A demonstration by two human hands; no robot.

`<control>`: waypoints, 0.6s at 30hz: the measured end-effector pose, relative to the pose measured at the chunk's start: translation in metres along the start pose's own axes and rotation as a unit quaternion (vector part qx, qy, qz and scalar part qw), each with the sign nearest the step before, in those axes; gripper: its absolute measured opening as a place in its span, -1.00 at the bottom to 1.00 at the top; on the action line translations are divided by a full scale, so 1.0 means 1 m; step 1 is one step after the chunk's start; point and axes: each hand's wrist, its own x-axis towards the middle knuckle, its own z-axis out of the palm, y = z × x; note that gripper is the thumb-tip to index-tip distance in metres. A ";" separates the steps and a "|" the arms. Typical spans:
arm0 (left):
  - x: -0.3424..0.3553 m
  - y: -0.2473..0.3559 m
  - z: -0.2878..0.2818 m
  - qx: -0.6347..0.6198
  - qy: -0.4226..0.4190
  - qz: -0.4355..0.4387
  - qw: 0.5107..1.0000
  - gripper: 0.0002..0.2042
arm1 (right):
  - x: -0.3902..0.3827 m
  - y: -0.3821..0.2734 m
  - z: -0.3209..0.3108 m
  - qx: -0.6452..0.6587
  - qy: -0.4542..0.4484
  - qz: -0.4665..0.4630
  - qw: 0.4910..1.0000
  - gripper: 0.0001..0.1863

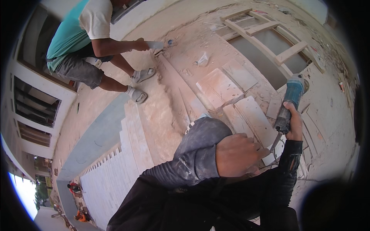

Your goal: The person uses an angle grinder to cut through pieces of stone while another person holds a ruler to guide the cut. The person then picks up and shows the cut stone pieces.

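My right hand (293, 121) grips a blue and black angle grinder (293, 94), its disc end pointing up and away from me and its cord end hanging down. My left hand (239, 156) is bent over in front of me, fingers curled beside the grinder's cord (275, 143); what it holds, if anything, is hidden. Pale dusty tiles and boards (219, 87) lie on the ground under and beyond the grinder, some stacked and overlapping. A narrow long plank (190, 100) stretches away toward the co-worker.
A co-worker (69, 46) in teal bends at upper left, holding a pale flat piece (154, 45). A wooden frame (266, 27) lies over a grey panel at upper right. Paved strips (108, 184) and two distant workers (74, 188) are at lower left, windows along the left wall.
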 end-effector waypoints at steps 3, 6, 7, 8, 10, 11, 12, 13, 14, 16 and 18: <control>0.001 0.001 0.001 0.006 0.005 0.004 1.000 -0.43 | 0.001 -0.001 -0.004 -0.009 -0.003 -0.006 1.000 -0.67; 0.000 0.001 0.004 0.012 0.025 0.007 1.000 -0.43 | -0.002 -0.002 -0.003 -0.021 -0.011 -0.007 1.000 -0.66; 0.000 0.002 0.004 0.013 0.025 0.010 1.000 -0.43 | -0.002 -0.002 -0.004 -0.017 -0.012 -0.010 1.000 -0.66; 0.001 0.002 0.004 0.015 0.026 0.012 0.999 -0.43 | -0.001 -0.002 -0.004 -0.014 -0.012 -0.014 1.000 -0.66; 0.002 0.002 0.004 0.015 0.021 0.012 1.000 -0.43 | 0.000 -0.002 -0.006 -0.011 -0.015 -0.015 1.000 -0.66; 0.002 0.003 0.003 0.014 0.015 0.009 1.000 -0.43 | 0.000 -0.002 -0.007 -0.011 -0.016 -0.013 1.000 -0.66; 0.003 0.003 0.003 0.013 0.010 0.006 1.000 -0.43 | 0.001 -0.001 -0.008 -0.011 -0.018 -0.012 1.000 -0.66; 0.002 0.004 0.002 0.015 0.011 0.007 1.000 -0.43 | 0.001 -0.001 -0.008 -0.008 -0.020 -0.007 1.000 -0.67; 0.001 0.004 0.002 0.016 0.012 0.008 1.000 -0.43 | 0.001 0.000 -0.007 -0.005 -0.022 -0.003 1.000 -0.67; -0.002 0.004 0.001 0.013 0.014 0.010 1.000 -0.43 | 0.002 0.002 -0.007 0.000 -0.025 0.005 1.000 -0.68; -0.005 0.003 0.000 0.006 0.015 0.012 1.000 -0.43 | 0.003 0.005 -0.007 0.004 -0.028 0.011 1.000 -0.68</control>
